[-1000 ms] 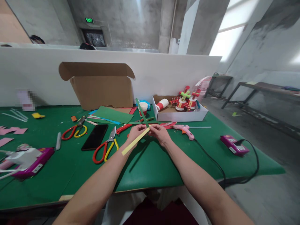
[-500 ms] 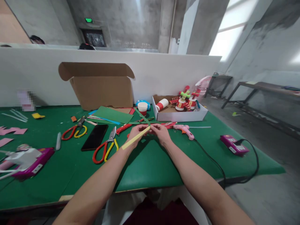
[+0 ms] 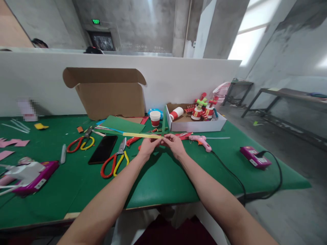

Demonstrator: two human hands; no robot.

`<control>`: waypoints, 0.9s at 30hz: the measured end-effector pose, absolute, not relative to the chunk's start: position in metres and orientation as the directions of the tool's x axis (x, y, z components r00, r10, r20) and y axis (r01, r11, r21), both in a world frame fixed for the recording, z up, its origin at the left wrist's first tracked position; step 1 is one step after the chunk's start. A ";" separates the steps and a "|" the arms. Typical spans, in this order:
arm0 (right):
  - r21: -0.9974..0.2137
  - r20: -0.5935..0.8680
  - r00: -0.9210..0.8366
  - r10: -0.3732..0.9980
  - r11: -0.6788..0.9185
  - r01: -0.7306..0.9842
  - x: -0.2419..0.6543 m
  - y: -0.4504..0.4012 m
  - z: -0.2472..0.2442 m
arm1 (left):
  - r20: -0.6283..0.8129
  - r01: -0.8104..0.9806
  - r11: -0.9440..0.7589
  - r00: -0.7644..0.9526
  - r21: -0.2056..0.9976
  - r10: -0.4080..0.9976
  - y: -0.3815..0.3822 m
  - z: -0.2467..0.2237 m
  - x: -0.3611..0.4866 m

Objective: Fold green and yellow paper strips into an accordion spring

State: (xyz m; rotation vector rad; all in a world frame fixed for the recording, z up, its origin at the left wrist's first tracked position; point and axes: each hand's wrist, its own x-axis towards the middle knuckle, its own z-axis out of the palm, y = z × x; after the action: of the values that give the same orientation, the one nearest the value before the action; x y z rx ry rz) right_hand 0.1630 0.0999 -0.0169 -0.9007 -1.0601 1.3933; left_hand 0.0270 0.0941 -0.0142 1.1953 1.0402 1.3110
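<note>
My left hand (image 3: 149, 147) and my right hand (image 3: 173, 144) meet over the middle of the table, fingertips pinched together. Between them they hold the joined ends of two paper strips. The yellow paper strip (image 3: 135, 135) reaches out to the left, above my left hand. From the same spot the green paper strip (image 3: 164, 120) points up and away from me. Fingers cover the place where the strips meet. Just beyond my hands lie red paper strips (image 3: 186, 136), and a pink glue gun (image 3: 201, 141) rests to the right of my right hand.
Left of my hands lie scissors (image 3: 116, 159), a phone (image 3: 103, 149) and more scissors (image 3: 84, 139). Behind are green paper sheets (image 3: 125, 124), a paper cup (image 3: 155, 119) and a white box (image 3: 198, 126) of cup crafts. A black cable (image 3: 230, 173) runs to a purple power block (image 3: 254, 158).
The yellow strip has swung up from lying along my left wrist to nearly level, pointing left. The green strip has turned from leaning left to upright. Both hands stay pinched together.
</note>
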 end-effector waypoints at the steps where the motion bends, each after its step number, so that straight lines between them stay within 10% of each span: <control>1: -0.952 0.046 -0.103 0.994 0.012 -0.306 0.163 0.100 -0.017 | 0.097 -0.125 -0.095 0.013 0.988 0.995 0.094 -0.014 0.027; 27: -0.966 0.060 -0.151 0.987 0.020 -0.258 0.169 0.099 -0.014 | 0.123 -0.066 -0.122 0.012 0.990 0.992 0.092 -0.009 0.026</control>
State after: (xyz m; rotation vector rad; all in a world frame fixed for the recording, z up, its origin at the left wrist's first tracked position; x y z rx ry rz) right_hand 0.1686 0.0992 -0.0145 -0.9077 -1.1444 1.4042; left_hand 0.0257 0.0925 -0.0094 1.2580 1.0882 1.3167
